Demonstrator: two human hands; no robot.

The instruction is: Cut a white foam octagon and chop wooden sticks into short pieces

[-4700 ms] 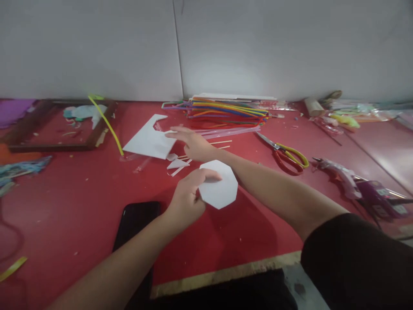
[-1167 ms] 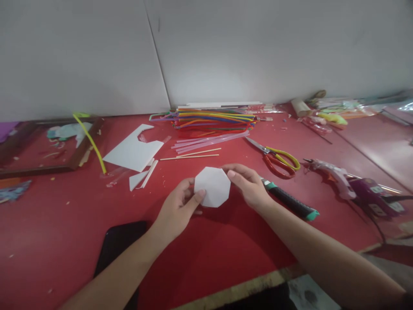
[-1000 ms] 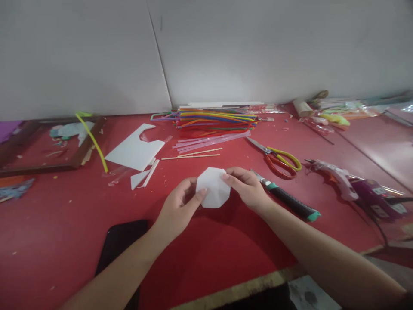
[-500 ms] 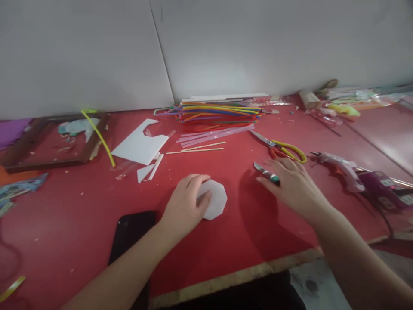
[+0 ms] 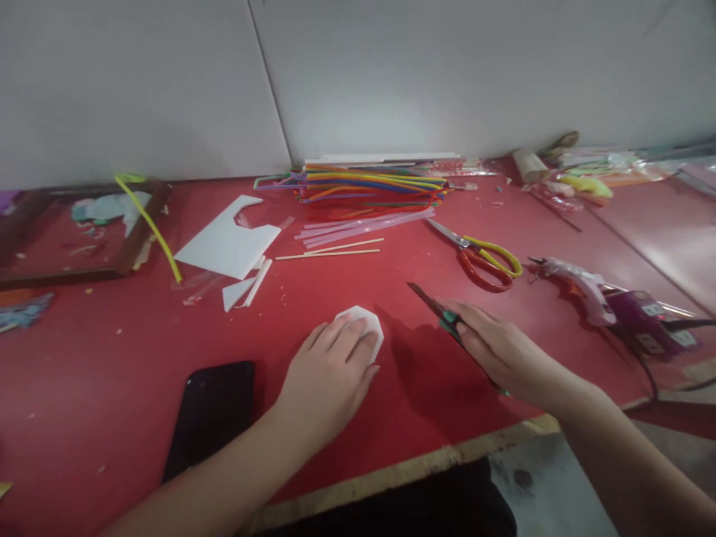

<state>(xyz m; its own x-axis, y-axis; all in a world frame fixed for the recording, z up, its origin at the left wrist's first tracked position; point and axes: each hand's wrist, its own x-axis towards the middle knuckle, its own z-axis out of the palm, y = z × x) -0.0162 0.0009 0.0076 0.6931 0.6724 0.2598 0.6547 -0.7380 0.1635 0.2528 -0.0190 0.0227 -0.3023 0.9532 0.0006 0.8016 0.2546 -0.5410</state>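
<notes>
My left hand [image 5: 333,369] lies over a small white many-sided foam or card piece [image 5: 361,317], its fingers stretched across the top and covering much of it. To the right, my right hand [image 5: 495,347] is closed around a utility knife [image 5: 450,322] with a dark and green handle. The knife's blade is out and points up and left, towards the middle of the table. Beyond my right hand, scissors [image 5: 484,261] with red and yellow handles lie on the red table [image 5: 335,470].
A cut white sheet [image 5: 224,242] and scraps lie back left, near thin wooden sticks [image 5: 330,254]. Coloured pipe cleaners [image 5: 369,185] are bundled at the wall. A phone [image 5: 209,410] sits by my left forearm. On the right is a glue gun [image 5: 579,287] with a cord.
My right hand has gripped the utility knife and turned it, its blade now extended. My left hand has shifted from the piece's edge to lying across it. The view has moved slightly.
</notes>
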